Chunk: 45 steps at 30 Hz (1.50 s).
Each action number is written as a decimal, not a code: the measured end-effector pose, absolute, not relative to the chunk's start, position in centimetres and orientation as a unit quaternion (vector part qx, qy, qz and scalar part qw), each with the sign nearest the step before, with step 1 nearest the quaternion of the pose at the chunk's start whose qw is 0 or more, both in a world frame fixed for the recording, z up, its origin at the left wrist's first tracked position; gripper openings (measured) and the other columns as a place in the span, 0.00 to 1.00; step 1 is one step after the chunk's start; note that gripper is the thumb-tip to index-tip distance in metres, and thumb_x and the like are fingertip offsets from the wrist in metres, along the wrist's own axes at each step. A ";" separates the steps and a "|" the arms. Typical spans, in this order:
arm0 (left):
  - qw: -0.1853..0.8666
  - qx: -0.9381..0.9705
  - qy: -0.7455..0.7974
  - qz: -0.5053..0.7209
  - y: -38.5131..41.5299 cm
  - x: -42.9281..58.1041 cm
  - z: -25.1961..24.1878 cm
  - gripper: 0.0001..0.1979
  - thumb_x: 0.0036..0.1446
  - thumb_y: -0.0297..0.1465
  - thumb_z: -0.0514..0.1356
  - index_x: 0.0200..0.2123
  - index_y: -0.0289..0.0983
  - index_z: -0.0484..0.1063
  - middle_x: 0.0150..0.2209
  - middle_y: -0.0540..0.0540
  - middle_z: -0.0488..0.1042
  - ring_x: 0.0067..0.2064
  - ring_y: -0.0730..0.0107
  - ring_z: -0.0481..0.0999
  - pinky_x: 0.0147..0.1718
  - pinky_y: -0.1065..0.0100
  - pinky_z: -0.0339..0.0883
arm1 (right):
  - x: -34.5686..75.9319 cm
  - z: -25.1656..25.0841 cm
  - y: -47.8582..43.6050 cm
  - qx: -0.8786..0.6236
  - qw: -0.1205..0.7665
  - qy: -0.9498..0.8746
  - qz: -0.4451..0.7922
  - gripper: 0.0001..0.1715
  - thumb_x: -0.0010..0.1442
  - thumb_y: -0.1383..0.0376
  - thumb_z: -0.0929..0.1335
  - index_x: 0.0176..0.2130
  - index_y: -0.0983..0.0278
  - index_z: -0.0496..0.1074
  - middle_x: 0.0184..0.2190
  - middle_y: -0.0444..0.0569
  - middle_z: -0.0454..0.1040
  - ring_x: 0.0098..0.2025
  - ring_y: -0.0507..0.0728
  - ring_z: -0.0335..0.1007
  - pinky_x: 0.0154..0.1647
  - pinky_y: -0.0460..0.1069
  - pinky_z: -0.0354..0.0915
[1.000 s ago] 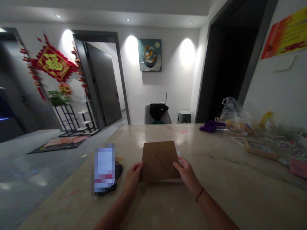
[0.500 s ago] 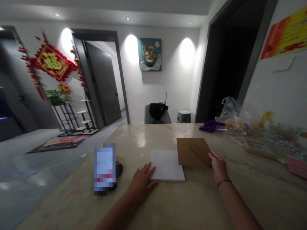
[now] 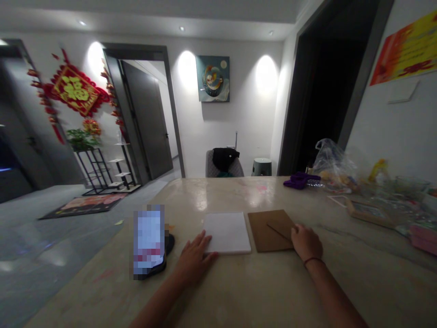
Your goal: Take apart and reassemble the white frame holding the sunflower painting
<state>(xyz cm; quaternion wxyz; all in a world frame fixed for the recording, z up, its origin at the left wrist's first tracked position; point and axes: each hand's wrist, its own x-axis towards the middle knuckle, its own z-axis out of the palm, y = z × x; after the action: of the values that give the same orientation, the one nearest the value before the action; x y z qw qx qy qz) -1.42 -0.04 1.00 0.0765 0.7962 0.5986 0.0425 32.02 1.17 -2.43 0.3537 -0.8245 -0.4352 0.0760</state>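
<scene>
Two hands are resting on the bench point(image 3: 259, 291): left hand point(image 3: 195, 258) flat, fingers point(image 3: 205, 238) open, touching the white pad point(image 3: 227, 232) ahead; right hand point(image 3: 306, 241) curling onto the brown board point(image 3: 268, 230), grip unclear.

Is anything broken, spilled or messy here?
Nothing looks broken or spilled. The white square pad and brown cardboard square lie flat side by side, touched by the left hand and right hand. Only the beige table is messy at its right end: a crumpled clear plastic bag, a purple cloth and a wooden picture frame.
</scene>
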 end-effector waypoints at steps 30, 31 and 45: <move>0.018 0.813 0.579 0.053 -0.1 -1.0 0.9 0.28 0.53 0.45 0.50 0.55 0.37 0.61 0.59 0.37 0.57 0.61 0.57 0.52 0.57 0.52 0.42 | 20.8 -2.0 -0.9 -0.610 0.194 -0.767 0.047 0.43 0.55 0.46 0.56 0.59 0.74 0.51 0.61 0.55 0.48 0.63 0.63 0.37 0.62 0.59 0.35; 0.026 0.817 0.574 0.055 0.0 -1.2 1.1 0.27 0.53 0.43 0.51 0.54 0.39 0.61 0.58 0.39 0.58 0.60 0.58 0.53 0.57 0.52 0.43 | 20.8 -2.0 -0.9 -0.608 0.194 -0.768 0.047 0.44 0.55 0.47 0.57 0.59 0.74 0.50 0.61 0.55 0.47 0.63 0.62 0.36 0.62 0.59 0.35; 0.095 0.833 0.535 0.102 0.2 -2.9 2.2 0.17 0.48 0.43 0.57 0.43 0.48 0.72 0.53 0.44 0.67 0.55 0.62 0.64 0.56 0.55 0.47 | 21.5 -0.8 -1.0 -0.587 0.220 -0.775 0.083 0.32 0.53 0.50 0.62 0.52 0.66 0.64 0.54 0.53 0.64 0.59 0.62 0.51 0.60 0.59 0.40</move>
<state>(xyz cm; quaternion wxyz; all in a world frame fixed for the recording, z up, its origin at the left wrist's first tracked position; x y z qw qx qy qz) -2.85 0.15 2.20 0.0951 0.8335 0.5347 0.1017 21.49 -0.95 -0.81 0.2202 -0.5869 -0.7748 0.0825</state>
